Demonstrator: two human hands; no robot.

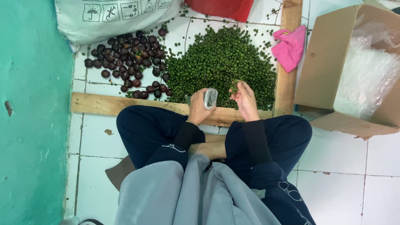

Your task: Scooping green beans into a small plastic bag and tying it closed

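I sit cross-legged on a tiled floor. My left hand (199,107) grips a small clear plastic bag (210,98), held just above the near wooden plank (125,105). My right hand (245,99) pinches a few small green berries (234,86) at its fingertips, right at the near edge of a large heap of green berries (221,62). The two hands are close together, a few centimetres apart. To the left of the green heap lies a pile of dark purple round fruits (131,60).
Wooden planks frame the heaps, one upright on the right (287,62). A pink cloth (289,48) lies on it. An open cardboard box with clear plastic lining (358,71) stands at right. A white sack (108,16) and red mesh (221,7) lie behind. A teal wall (33,112) is at left.
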